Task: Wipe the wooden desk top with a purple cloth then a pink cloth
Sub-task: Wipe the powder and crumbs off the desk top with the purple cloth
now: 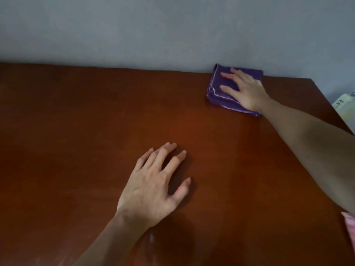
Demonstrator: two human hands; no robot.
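Purple cloth [221, 89], folded, lies in the upper right of the frame on the desk [76, 121], against the wall [134, 31] — right hand [245, 91] presses it, fingers straight. Left hand [153, 187] rests lower centre, fingers relaxed, holding nothing. Pink cloth [348, 225] shows at the right edge.

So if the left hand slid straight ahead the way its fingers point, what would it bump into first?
Probably nothing on the desk: the left hand points up and right, passing left of the purple cloth, so likely the wall, though depth is unclear.
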